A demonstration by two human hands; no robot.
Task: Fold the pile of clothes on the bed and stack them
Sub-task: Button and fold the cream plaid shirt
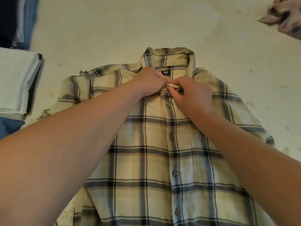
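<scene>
While pinching the cream-and-navy plaid flannel shirt (156,144) placket with left hand (150,82) and right hand (190,95), fastening top button; next, probably folding sleeves.

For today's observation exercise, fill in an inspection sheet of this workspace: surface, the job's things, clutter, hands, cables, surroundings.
Surface: cream bed cover, lightly speckled.
Job's things: plaid shirt laid flat, front up, collar away from the person, lower buttons fastened; folded stack at the left edge; crumpled garment at the top right.
Clutter: nothing seen.
Hands: left hand and right hand both pinch the shirt's placket just below the collar.
Cables: nothing seen.
Surroundings: dark and blue fabric at the top left, blurred.
</scene>
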